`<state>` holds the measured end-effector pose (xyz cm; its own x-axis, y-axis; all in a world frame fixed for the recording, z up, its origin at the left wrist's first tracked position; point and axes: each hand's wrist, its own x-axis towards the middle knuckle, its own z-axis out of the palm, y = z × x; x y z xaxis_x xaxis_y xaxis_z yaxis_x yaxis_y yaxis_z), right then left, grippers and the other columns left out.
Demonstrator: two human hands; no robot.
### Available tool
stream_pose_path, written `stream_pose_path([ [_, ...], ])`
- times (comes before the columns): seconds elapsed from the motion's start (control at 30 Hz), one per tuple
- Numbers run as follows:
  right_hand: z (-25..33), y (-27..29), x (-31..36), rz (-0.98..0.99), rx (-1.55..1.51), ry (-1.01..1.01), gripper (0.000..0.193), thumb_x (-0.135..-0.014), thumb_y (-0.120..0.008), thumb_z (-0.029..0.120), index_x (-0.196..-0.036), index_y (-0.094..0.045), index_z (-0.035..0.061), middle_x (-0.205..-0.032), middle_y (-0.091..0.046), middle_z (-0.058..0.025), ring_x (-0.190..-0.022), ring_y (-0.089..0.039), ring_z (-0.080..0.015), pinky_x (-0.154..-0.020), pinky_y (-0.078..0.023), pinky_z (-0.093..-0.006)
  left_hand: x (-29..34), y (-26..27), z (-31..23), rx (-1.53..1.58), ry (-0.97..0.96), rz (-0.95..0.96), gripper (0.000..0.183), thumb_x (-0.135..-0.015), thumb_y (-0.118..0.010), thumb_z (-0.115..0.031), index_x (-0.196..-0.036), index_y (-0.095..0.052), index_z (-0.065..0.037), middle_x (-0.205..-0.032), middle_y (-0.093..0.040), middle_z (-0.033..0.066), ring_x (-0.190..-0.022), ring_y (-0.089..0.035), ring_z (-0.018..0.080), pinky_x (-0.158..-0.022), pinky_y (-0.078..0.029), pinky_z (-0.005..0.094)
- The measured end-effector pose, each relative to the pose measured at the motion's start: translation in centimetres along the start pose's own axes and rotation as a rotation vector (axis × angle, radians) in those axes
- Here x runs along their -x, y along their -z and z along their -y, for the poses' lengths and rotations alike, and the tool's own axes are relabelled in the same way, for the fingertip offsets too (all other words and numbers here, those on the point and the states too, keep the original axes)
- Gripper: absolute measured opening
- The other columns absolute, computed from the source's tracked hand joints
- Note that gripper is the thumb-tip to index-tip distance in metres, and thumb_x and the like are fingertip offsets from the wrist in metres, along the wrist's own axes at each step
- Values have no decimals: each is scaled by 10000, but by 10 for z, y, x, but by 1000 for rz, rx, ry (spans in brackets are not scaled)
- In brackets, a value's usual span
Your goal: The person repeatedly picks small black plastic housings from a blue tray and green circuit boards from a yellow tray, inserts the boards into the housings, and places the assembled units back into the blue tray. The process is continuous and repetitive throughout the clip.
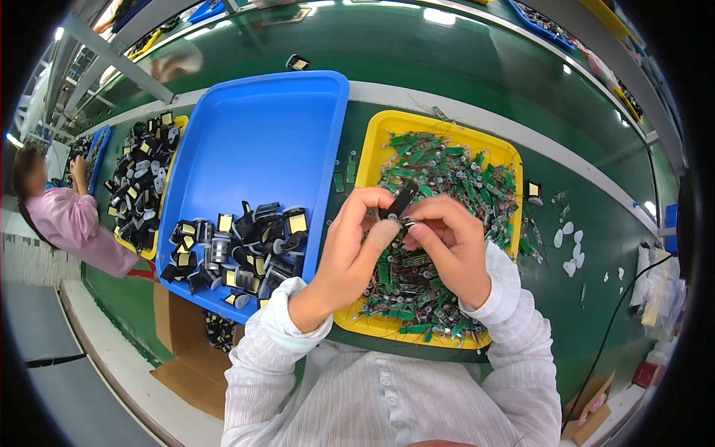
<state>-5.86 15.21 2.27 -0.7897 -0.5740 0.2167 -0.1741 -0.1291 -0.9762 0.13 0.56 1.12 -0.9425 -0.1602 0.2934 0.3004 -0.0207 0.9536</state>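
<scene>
My left hand pinches a small black plastic housing between thumb and fingers, its dark end pointing up and away. From the other side, my right hand has its thumb and fingertips pressed together at the lower end of that housing. What those right fingertips hold is small and mostly hidden by the fingers. Both hands are above a yellow tray heaped with green circuit boards with thin wires.
To the left lies a blue tray with black housings bearing pale yellow pads in its near part. White pieces and stray boards lie on the green table at right. Beyond the blue tray, a person in pink sits by another filled tray.
</scene>
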Motion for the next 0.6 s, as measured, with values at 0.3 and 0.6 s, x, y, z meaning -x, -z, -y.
stream_pose_path([
  [0.3, -5, 12, 1, 134, -59, 29, 120, -794, -605, -7, -903, -563, -34, -831, -562, -67, -750, -606, -137, -630, -527, -242, -3, 11, -5, 166, 39, 30, 359, -810, -590, -44, -1129, -424, -30, -995, -504, 46, -903, -495, 108, -785, -404, 247],
  [0.6, 2, 10, 2, 93, -376, -184, 119, -815, -599, 21, -900, -522, -10, -759, -572, -52, -639, -572, -95, -544, -492, -217, -5, 12, -13, 237, 217, 111, 369, -847, -536, -58, -1194, -439, 17, -1072, -538, 82, -949, -517, 107, -819, -417, 242],
])
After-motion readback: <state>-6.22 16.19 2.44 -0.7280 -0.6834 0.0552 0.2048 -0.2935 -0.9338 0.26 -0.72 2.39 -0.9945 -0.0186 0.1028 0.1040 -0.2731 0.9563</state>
